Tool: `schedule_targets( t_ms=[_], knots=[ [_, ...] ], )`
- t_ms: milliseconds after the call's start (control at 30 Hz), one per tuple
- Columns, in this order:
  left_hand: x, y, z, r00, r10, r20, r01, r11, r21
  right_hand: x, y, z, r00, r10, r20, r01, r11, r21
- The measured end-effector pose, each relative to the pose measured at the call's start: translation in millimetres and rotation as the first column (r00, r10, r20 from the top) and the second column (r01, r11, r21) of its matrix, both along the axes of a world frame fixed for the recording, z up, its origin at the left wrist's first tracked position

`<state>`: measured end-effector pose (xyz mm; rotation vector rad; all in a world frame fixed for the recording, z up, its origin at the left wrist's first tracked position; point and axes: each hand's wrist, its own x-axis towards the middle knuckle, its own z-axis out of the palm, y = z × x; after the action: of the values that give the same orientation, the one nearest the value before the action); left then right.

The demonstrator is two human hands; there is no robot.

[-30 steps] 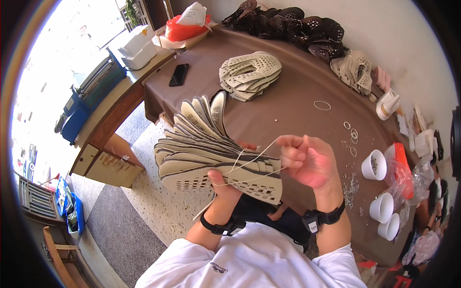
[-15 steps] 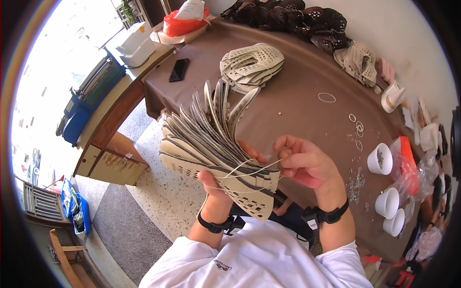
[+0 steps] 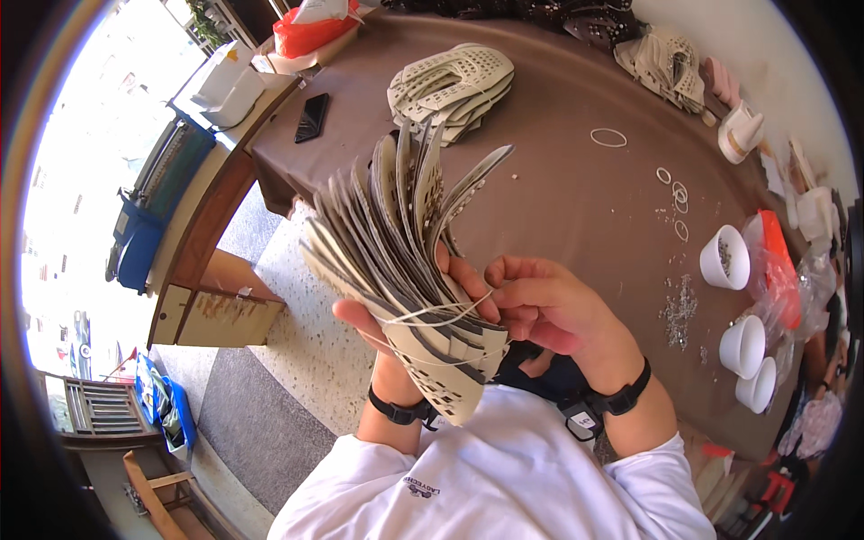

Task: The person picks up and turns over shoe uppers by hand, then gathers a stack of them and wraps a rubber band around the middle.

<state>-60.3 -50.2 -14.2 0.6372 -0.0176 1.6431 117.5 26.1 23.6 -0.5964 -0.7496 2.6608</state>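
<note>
A thick fanned bundle of cream, perforated shoe uppers [image 3: 382,247] with grey edges is held up in front of me. My left hand [image 3: 376,342] grips its narrow lower end, with the thumb on the near side and fingertips showing behind. A thin whitish rubber band [image 3: 430,314] crosses around that end. At the bundle's right side, my right hand [image 3: 544,301] pinches part of the band between thumb and forefinger, close to the left fingertips. Beyond, on the brown-covered table [image 3: 567,202], lies a stack of similar cream uppers [image 3: 450,85].
A black phone [image 3: 311,118] lies at the table's left. Loose rubber bands [image 3: 680,196], small metal bits [image 3: 679,310] and white cups [image 3: 724,257] are spread to the right. More cream uppers [image 3: 661,72] rest against the wall. A blue machine [image 3: 166,184] stands on the left-hand side table.
My right hand has drawn in toward the bundle and the left fingertips, and the stretched band between them is shorter. The bundle has tilted more upright. The view has shifted slightly.
</note>
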Motion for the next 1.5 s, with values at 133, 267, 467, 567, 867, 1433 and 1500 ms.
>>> schedule_targets(
  t_ms=[133,267,467,567,867,1433,1500],
  knots=[
    [-3,-1,-7,0.966,-0.211,0.153,0.207,0.978,0.039,1,-5,2,0.999,-0.014,0.039,0.017,0.997,-0.076],
    [4,-7,9,0.905,-0.321,0.281,0.326,0.945,0.028,9,-8,0,0.985,-0.071,-0.159,0.030,0.968,-0.250],
    [11,7,10,0.961,-0.045,0.273,0.102,0.975,-0.198,13,-15,6,0.958,-0.258,-0.127,0.245,0.963,-0.111],
    [12,8,9,0.976,-0.065,0.208,0.104,0.977,-0.186,11,-11,13,0.967,-0.253,-0.012,0.253,0.967,-0.015],
    [18,8,20,0.983,0.180,-0.037,-0.184,0.954,-0.237,6,3,10,0.870,-0.435,0.233,-0.003,0.467,0.885],
    [20,7,26,0.942,-0.016,0.334,0.129,0.939,-0.318,25,-25,3,0.936,-0.284,-0.207,0.210,-0.020,0.977],
    [19,7,25,0.937,-0.060,0.343,0.166,0.944,-0.287,26,-34,6,0.956,-0.258,-0.143,0.191,0.175,0.966]
  ],
)
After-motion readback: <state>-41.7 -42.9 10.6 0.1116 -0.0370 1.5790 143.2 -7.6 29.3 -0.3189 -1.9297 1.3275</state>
